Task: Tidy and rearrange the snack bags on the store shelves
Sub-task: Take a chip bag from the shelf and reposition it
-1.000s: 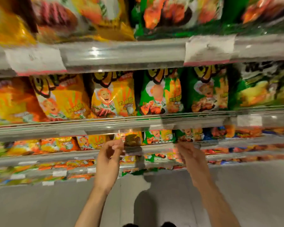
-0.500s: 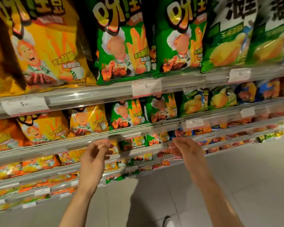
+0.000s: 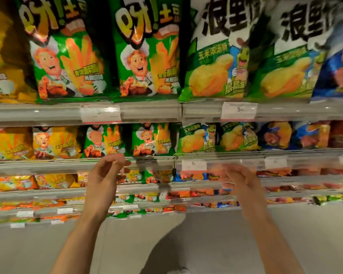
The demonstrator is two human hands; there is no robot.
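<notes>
**Hands Rose Toward the Green Fry Bags**

Since a second earlier the view had swung up and closer, and both hands had lifted from the lower rails to the second shelf. The small green snack bags (image 3: 151, 140) stood on that shelf (image 3: 67, 165), larger ones (image 3: 147, 50) above. They looked light, puffy and slick, best pinched at the top seam. The left hand (image 3: 105, 178) hovered loosely curled, holding nothing; the right hand (image 3: 240, 180), blurred, seemed relaxed and empty. A price tag (image 3: 239, 110) read "5"; the neighbouring bag (image 3: 216, 50) showed "玉米浓汤味".
</notes>
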